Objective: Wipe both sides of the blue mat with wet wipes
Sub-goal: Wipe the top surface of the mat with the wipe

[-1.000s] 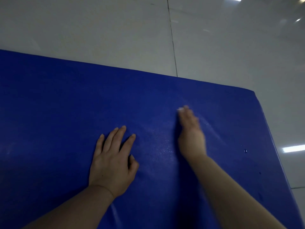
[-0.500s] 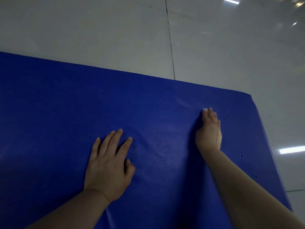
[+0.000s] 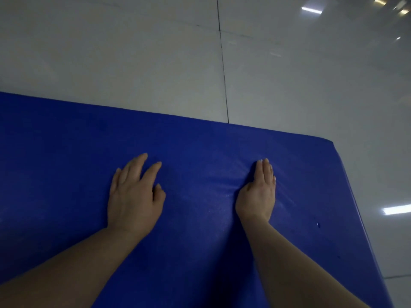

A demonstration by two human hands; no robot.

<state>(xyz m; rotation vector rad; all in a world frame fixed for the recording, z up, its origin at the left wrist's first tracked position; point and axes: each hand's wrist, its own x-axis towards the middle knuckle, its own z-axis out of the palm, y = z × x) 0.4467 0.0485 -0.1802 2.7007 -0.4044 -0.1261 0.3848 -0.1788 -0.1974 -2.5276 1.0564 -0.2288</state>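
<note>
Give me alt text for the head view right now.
Two bare hands press on a blue mat lying on a pale tiled floor: the left hand flat with fingers spread, the right hand with straight fingers held together, near the mat's right edge. No wet wipe is visible.

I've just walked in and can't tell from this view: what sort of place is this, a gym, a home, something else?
Hard to pin down: an indoor room, perhaps a gym or play space. A thick padded blue mat lies on a glossy, pale tiled floor that mirrors ceiling strip lights. The left hand and right hand press on the mat.
</note>
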